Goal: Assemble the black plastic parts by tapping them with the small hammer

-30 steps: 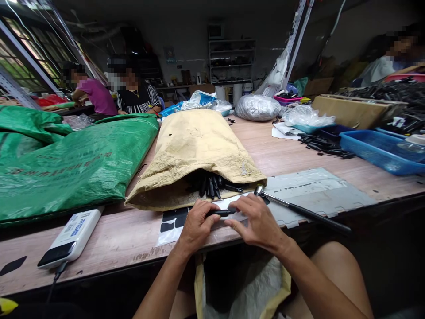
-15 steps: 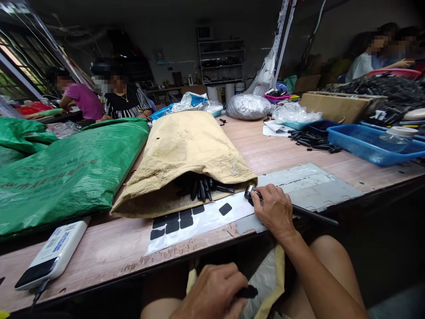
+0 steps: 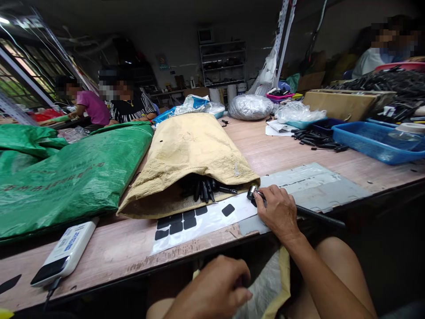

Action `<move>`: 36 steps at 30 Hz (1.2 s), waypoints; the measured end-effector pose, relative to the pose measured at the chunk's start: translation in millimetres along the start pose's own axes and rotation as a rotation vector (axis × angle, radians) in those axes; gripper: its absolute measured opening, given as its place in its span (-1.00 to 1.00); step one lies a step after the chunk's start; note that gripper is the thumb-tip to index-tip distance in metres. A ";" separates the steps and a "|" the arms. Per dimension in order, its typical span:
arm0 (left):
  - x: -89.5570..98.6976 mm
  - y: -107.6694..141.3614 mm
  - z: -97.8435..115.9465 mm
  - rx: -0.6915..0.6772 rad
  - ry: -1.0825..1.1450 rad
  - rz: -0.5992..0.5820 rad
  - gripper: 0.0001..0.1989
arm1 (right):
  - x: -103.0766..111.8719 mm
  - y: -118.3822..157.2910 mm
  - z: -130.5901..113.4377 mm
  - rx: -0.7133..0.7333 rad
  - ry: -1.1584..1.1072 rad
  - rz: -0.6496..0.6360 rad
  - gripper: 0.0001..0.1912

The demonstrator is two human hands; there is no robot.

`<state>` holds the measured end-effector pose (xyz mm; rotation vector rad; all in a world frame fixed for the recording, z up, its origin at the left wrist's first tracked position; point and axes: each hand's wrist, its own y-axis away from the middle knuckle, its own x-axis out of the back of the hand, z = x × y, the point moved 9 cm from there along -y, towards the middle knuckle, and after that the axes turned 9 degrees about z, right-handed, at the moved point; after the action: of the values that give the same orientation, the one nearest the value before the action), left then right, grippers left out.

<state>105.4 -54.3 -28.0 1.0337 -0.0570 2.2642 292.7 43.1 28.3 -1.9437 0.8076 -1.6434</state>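
Note:
My right hand (image 3: 279, 210) is closed around a hammer (image 3: 252, 192) with a silver and black head, near the table's front edge. Its long black handle sticks out to the right from under the hand. Over the lap, my left hand (image 3: 221, 283) has its thumb and fingers apart, and no object shows in it. Just beneath lies an open bag (image 3: 284, 279) with a yellowish rim and clear plastic lining. Black rounded squares (image 3: 228, 210) are on a white sheet (image 3: 212, 223). Black slender parts (image 3: 205, 190) poke from the mouth of a tan sack (image 3: 195, 146).
A green sack (image 3: 76, 177) and a white power bank (image 3: 66, 252) with a cable are at left. A grey board (image 3: 318, 186) lies under the right hand's side. Farther right stand a blue tray (image 3: 375, 144), loose black parts (image 3: 318, 141) and a cardboard box (image 3: 338, 105). Other people sit behind.
The small black piece that my left hand held is no longer visible, and its fingers have parted. My right hand stays on the hammer. The view has shifted slightly.

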 end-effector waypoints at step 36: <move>121.2 -32.1 -31.8 -0.059 -0.070 0.699 -0.79 | -1.4 -1.9 8.2 0.000 0.019 -0.084 -0.87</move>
<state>43.8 45.1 27.0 1.1874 -0.5938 2.8118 300.8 45.3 27.1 -1.9896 0.7417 -1.7127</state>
